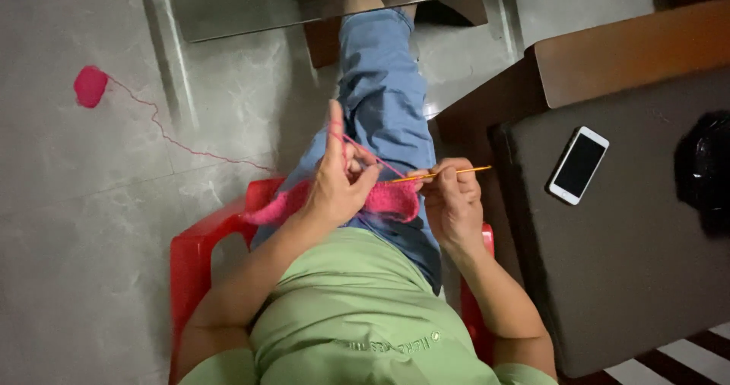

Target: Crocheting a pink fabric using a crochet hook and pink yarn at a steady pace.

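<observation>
Left hand (338,183) pinching a pink crocheted wool strip (380,200) over the lap, yarn looped on raised fingers; right hand (450,195) closed around a thin orange crochet hook (441,174) worked into it.

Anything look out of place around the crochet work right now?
Yes: the pink yarn ball lies on the grey floor, well away from the red chair, its strand trailing loose across the tiles to the left hand.
</observation>
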